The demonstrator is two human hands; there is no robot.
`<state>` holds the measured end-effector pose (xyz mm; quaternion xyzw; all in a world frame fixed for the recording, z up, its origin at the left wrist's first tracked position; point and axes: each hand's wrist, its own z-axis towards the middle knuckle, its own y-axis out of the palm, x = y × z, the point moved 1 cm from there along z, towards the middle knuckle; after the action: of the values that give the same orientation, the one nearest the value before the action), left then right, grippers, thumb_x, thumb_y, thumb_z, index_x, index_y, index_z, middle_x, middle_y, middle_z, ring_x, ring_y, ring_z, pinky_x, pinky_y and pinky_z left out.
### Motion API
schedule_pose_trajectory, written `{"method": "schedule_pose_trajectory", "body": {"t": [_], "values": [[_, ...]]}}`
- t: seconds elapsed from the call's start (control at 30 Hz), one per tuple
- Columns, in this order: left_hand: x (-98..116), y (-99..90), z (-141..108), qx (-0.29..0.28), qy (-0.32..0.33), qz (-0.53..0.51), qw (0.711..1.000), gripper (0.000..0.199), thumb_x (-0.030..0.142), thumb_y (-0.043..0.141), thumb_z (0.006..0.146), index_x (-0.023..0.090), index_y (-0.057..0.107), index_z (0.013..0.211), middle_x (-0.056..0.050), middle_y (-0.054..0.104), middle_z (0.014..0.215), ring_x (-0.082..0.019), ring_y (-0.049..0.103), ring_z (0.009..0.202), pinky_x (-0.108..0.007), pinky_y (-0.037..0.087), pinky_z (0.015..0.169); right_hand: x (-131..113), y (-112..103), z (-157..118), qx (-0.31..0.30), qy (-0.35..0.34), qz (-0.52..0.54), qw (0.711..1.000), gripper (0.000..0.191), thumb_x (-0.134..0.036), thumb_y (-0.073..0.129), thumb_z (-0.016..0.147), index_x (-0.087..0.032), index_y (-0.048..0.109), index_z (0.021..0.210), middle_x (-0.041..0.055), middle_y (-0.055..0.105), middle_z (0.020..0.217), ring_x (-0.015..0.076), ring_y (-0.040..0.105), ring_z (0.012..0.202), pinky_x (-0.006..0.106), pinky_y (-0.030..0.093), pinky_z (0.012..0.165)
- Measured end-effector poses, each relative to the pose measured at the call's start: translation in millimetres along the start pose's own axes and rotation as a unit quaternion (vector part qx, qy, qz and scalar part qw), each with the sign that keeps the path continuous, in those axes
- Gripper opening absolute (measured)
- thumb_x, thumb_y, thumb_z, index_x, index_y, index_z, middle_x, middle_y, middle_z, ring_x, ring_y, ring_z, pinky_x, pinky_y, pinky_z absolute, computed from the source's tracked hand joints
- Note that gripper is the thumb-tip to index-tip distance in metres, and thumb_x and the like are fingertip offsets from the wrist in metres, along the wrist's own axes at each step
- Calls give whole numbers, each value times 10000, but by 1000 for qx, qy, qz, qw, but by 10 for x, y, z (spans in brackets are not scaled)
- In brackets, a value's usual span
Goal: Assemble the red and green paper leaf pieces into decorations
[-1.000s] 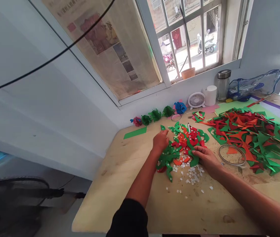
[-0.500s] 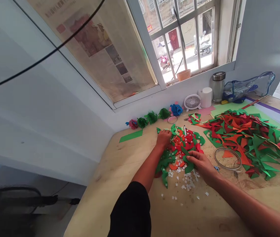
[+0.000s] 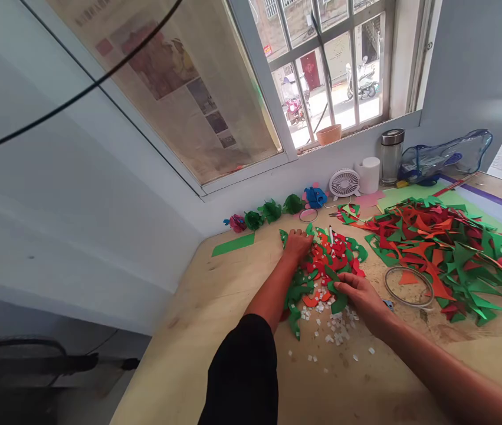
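My right hand [image 3: 360,290] pinches a green paper cutout [image 3: 339,303] between thumb and fingers at the near side of a loose pile. My left hand [image 3: 298,245] lies over the far left part of the pile, its fingers bent downward. What those fingertips hold, if anything, is hidden. Red and orange paper cutouts [image 3: 321,257] sit between my hands, many with small white squares on them. More green cutouts [image 3: 297,290] rest beneath my left wrist. Loose white squares [image 3: 338,328] are scattered on the wooden table [image 3: 233,301] in front of the pile.
A large heap of paper scraps [image 3: 449,248] lies to the right, beside a wire coil [image 3: 409,287]. Along the wall stand green paper flowers [image 3: 270,210], a small fan [image 3: 344,183], a white cylinder [image 3: 370,175], a glass bottle [image 3: 391,158] and a clear bag [image 3: 449,156].
My left hand has shifted slightly right and its fingers reach farther over the pile. The right hand keeps its pinch on the green paper cutout, almost unmoved.
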<state>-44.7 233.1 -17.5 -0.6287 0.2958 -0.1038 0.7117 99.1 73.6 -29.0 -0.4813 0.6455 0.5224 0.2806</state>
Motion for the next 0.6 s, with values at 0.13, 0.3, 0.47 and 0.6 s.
{"method": "schedule_pose_trajectory", "body": {"t": [0.13,0.3,0.47,0.6], "values": [[-57,23,-128,0,9,-3,1000,225,166,411,880,155,603,997,-119,627,971,-211,530,996,-347,366,861,-17,35,-49,-12,-26,-6,1000,192,-350,673,676,-174,622,733,-25,604,640,105,511,562,223,379,547],[-90,0,-113,7,-9,-6,1000,353,154,390,881,202,462,1223,-113,546,1153,-208,504,1057,-347,394,860,-1,52,-67,-14,-35,-23,999,205,-354,654,703,-159,622,758,-14,604,650,105,506,563,220,365,538],[-56,-18,47,-5,-24,-17,1000,378,137,350,886,204,417,1252,-122,518,1163,-218,536,997,-361,431,814,-17,37,-40,-12,-8,-17,1000,222,-359,682,659,-159,618,734,-21,588,630,101,495,558,213,360,517],[-15,-3,91,-23,-2,-34,999,352,182,395,885,279,455,1218,-88,520,1168,-213,547,974,-335,448,768,-64,53,-53,-22,-8,-11,1000,241,-381,682,652,-160,603,703,-21,584,618,97,483,542,214,355,506]]}}
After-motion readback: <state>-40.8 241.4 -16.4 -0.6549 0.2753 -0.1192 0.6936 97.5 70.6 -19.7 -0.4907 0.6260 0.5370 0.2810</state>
